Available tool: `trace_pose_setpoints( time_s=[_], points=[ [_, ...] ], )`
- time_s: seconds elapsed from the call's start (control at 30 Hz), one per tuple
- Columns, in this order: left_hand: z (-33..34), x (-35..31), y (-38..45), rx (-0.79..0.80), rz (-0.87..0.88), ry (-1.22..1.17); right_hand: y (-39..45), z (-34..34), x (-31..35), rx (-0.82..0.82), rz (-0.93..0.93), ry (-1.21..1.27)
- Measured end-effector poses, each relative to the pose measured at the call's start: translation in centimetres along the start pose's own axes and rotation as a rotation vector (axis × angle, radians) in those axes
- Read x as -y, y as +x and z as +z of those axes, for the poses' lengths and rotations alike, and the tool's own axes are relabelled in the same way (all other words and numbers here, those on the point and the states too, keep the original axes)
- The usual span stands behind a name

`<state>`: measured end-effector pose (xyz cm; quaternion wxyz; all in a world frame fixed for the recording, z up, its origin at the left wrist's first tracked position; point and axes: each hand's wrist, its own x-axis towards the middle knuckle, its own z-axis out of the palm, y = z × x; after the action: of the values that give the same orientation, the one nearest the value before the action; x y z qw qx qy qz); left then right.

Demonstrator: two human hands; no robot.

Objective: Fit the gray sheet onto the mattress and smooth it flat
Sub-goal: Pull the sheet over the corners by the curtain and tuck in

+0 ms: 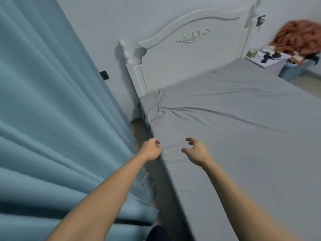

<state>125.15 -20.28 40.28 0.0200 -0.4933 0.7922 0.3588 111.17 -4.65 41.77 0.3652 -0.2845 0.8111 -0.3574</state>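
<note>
The gray sheet [243, 136] covers the whole mattress, with long creases running from the near-left head corner across the top. At the bed's left edge, my left hand [150, 150] has its fingers curled at the sheet's side edge and seems to pinch the fabric there. Just to the right, my right hand [196, 152] hovers above the sheet with fingers spread and loosely bent, holding nothing. The sheet bunches in folds near the headboard [191, 54] at the left corner.
A blue curtain [52, 119] hangs close along the left, leaving a narrow strip of floor [165, 197] beside the bed. Beyond the bed's far side stand a cluttered nightstand [271, 61], a blue bin [293, 70] and an orange heap of cloth [300, 35].
</note>
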Motion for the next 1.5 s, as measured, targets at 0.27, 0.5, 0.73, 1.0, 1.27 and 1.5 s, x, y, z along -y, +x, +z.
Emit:
trace_pose_setpoints(
  time_s=[0.27,0.5,0.73,1.0,1.27,1.5],
  points=[
    [-0.3,-1.2,16.6,0.172,0.113,0.049,11.6,1.5,0.7,-0.069,0.154,0.093],
    [-5.6,2.4,34.5,0.308,0.105,-0.017,27.3,6.7,8.1,-0.077,0.312,0.033],
    [-13.4,4.9,49.0,0.342,-0.008,0.020,39.2,8.3,15.4,-0.062,0.415,0.061],
    [-18.5,6.4,61.6,0.286,-0.055,0.022,52.4,8.2,19.0,-0.111,0.341,0.001],
    [-20.0,11.4,78.4,0.312,-0.173,0.099,67.1,14.8,22.6,-0.003,0.384,-0.016],
    [-17.3,16.6,96.5,0.434,-0.205,0.173,82.8,21.7,22.5,0.059,0.508,-0.044]
  ],
)
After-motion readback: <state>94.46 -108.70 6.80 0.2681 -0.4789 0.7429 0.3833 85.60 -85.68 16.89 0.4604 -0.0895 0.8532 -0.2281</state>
